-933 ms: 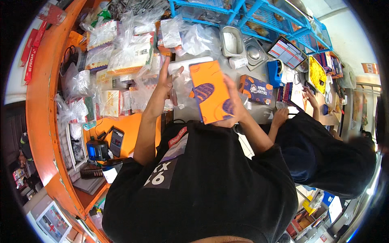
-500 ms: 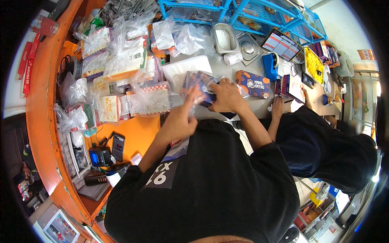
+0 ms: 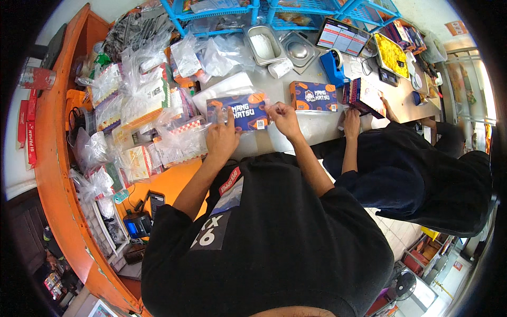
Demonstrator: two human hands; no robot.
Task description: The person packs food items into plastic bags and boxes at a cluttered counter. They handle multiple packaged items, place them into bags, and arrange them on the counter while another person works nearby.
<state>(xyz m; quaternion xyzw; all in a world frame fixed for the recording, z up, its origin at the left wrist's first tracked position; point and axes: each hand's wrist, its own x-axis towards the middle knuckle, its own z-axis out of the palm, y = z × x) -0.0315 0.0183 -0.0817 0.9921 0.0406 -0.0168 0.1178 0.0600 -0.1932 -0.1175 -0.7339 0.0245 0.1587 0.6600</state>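
A flat dark blue and orange food box sits in front of me on the steel counter, seemingly inside a clear plastic bag. My left hand lies against the box's near left part, fingers stretched out over its printed face. At the box's right end, my right hand is closed in a pinch on the bag's thin edge. A second blue and orange box stands just to the right, apart from my hands. White paper sheets are behind the first box.
Bagged boxes crowd the left. A steel container, a receipt roll, a blue tape dispenser and a tablet stand behind. Blue racks line the back. At right, a co-worker handles an open box.
The box has turned from a tilted pose, its printed face now showing level. My left hand has come onto the box; my right hand has moved off its top to its right end.
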